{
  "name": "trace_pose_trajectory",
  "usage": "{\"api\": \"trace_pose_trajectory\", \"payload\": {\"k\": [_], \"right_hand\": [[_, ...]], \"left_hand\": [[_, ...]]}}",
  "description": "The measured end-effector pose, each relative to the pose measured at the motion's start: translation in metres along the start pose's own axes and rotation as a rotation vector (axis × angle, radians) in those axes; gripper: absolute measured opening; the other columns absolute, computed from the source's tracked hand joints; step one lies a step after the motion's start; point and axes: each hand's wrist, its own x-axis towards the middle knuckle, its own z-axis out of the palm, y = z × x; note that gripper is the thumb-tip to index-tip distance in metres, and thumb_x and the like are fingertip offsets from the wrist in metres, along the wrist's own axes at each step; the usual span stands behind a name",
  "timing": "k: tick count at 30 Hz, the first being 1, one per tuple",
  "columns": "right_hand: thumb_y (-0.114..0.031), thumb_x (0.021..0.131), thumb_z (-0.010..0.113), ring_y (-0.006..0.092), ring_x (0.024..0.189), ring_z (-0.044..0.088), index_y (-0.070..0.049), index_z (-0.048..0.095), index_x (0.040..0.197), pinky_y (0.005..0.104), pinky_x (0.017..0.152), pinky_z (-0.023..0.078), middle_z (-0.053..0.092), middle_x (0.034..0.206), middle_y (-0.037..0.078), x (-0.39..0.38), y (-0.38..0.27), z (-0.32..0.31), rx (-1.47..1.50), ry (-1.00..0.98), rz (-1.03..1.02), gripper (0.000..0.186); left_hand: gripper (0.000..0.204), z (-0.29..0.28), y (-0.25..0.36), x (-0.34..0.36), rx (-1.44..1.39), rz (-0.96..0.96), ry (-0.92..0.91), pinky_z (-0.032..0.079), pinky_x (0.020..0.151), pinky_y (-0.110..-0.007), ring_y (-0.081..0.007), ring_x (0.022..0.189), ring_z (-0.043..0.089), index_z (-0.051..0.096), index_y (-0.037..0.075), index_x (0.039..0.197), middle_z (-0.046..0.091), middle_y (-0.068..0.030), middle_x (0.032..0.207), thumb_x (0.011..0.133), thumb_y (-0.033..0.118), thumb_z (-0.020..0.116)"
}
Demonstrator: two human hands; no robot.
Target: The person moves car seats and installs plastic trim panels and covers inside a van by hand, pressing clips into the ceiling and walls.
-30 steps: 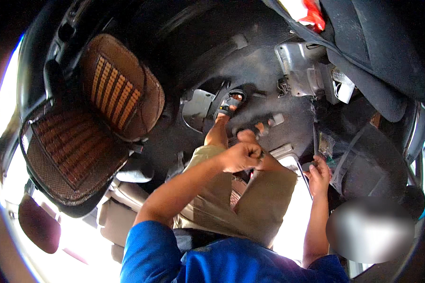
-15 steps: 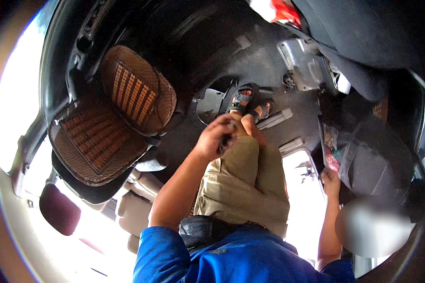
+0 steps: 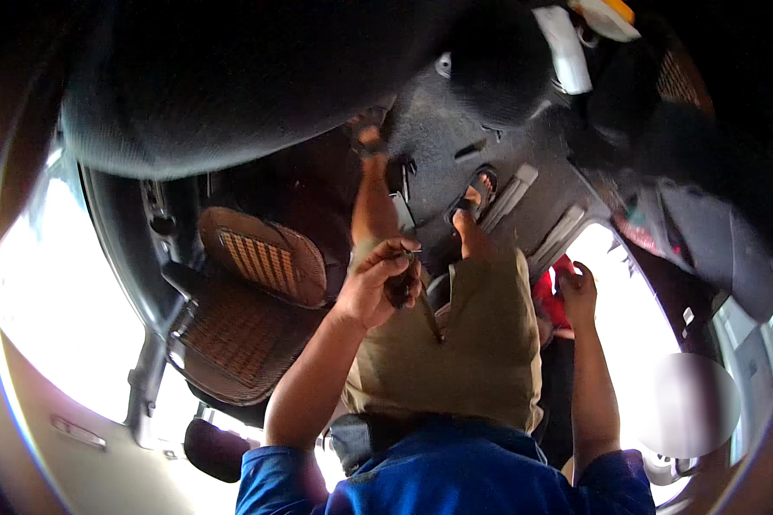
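Observation:
My left hand point(image 3: 378, 281) is closed round a small dark object point(image 3: 398, 287) that I cannot make out, held above my khaki shorts point(image 3: 442, 369). My right hand point(image 3: 578, 292) is raised at the right beside the bright doorway, its fingers loosely bent and apart, with nothing clearly in them. Just left of that hand is a red item point(image 3: 545, 300), perhaps clothing; I cannot tell. My sandalled feet point(image 3: 477, 193) are spread on the dark vehicle floor point(image 3: 438, 120), one farther forward than the other.
A large dark seat back point(image 3: 240, 86) looms at the top left, above another seat with a brown woven cover point(image 3: 236, 335). Dark padded shapes and a white item point(image 3: 563, 47) sit at the top right. Grey trim with pink-and-green pocket contents point(image 3: 640, 232) lines the right side.
The view has shifted, bringing a big dark seat back into the top. My feet have moved farther apart. My right hand has left the edge it was at, and red shows beside it.

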Motion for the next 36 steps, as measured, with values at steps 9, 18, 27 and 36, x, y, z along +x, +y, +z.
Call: {"api": "trace_pose_trajectory", "payload": {"k": [9,18,27,36], "right_hand": [[-0.006,0.084,0.065,0.0123,0.088,0.06,0.0,0.062,0.107,0.0267,0.081,0.048,0.065,0.097,0.006,-0.041,-0.034,0.078,0.291,0.286,0.298,0.023],[-0.007,0.082,0.072,0.012,0.088,0.058,0.0,0.06,0.115,0.0251,0.081,0.047,0.064,0.095,0.004,0.056,-0.157,0.282,0.889,0.589,0.232,0.036],[-0.016,0.085,0.07,0.0118,0.08,0.06,0.005,0.063,0.109,0.0278,0.074,0.05,0.067,0.093,0.007,0.051,-0.166,0.328,0.959,0.471,-0.301,0.032],[-0.026,0.08,0.073,0.0187,0.084,0.062,-0.004,0.068,0.098,0.0348,0.08,0.05,0.069,0.091,0.01,-0.09,-0.22,0.448,1.076,0.42,-0.513,0.029]], "left_hand": [[0.02,0.052,0.113,0.042,0.563,-0.384,-0.096,0.044,0.047,-0.026,-0.017,0.062,0.058,0.052,0.002,0.109,0.057,-0.0073,0.082,0.09,0.009,0.054],[0.026,-0.019,0.23,0.13,1.15,-0.384,-0.053,0.05,0.059,-0.033,-0.021,0.07,0.06,0.052,0.008,0.117,0.058,-0.0074,0.089,0.093,0.017,0.052],[0.012,-0.092,0.221,0.155,1.315,-0.083,-0.507,0.039,0.047,-0.025,-0.0133,0.056,0.048,0.049,0.012,0.093,0.052,-0.0039,0.077,0.096,0.022,0.055],[0.026,-0.183,0.197,0.021,1.431,0.178,-0.727,0.033,0.04,-0.021,-0.0062,0.048,0.042,0.053,0.007,0.113,0.051,0.0021,0.067,0.094,0.023,0.059]]}}
